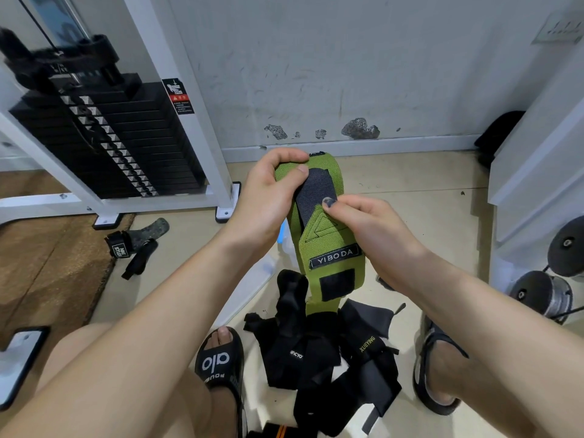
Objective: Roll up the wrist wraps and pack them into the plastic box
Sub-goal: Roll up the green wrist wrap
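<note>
my hands: 2 | green wrist wrap (328, 245): 1, 12 o'clock | black wraps pile (325, 352): uncountable, 6 o'clock | sandals: 2 | dumbbells: 2, 3 o'clock

Black weight stack (104, 137), brown mat (47, 263), black slide sandal (221, 361), dumbbells (543, 292)

A pale grey wall (347, 58) with chipped paint patches low down meets a beige tiled floor (426, 184) at a white skirting (395, 143). At left a white-framed weight stack (104, 134) stands on the floor beside a brown mat (47, 263). White steps (537, 172) rise at right.
</note>
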Tool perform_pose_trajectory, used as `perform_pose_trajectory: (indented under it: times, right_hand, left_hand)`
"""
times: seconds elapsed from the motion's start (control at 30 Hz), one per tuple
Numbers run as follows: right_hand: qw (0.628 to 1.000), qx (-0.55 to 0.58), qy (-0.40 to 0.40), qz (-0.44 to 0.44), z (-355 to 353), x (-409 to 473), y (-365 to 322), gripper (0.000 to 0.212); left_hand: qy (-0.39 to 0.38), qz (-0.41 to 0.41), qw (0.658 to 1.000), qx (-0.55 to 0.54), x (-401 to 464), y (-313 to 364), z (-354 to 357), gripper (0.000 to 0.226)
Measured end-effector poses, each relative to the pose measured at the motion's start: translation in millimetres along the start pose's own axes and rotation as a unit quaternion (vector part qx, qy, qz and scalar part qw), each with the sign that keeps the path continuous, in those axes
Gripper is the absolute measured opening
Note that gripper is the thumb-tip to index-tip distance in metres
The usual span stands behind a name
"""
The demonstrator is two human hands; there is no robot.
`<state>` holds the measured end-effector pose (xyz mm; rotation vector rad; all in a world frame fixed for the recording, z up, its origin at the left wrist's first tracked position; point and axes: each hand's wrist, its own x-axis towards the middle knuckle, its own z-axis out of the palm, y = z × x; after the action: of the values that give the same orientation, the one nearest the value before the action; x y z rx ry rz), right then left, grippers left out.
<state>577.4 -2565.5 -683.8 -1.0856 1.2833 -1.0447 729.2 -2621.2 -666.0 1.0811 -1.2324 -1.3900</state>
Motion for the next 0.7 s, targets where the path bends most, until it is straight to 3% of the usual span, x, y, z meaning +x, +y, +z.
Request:
perform_pose_trajectory:
  times: [0.17, 0.37, 0.53, 0.7]
  right_hand:
    - [0.997, -0.054, 0.05, 0.003, 1, -1, 1, 0.034]
    - [0.995, -0.084, 0.052, -0.004, 0, -2, 0, 0.025]
    - [0.994, -0.1, 0.035, 0.014, -2, 1, 6, 0.046]
    - [0.998, -0.061, -0.023, 0.028, -6, 4, 7, 0.019]
  left_hand:
    - [0.019, -0.037, 0.997, -0.07, 2, 5, -2, 0.015]
    - [0.029, -0.085, 0.987, -0.135, 3, 10, -4, 0.016]
    - [0.039, -0.086, 0.984, -0.152, 7, 14, -10, 0.018]
    - [0.045, -0.089, 0.987, -0.124, 8, 13, -13, 0.018]
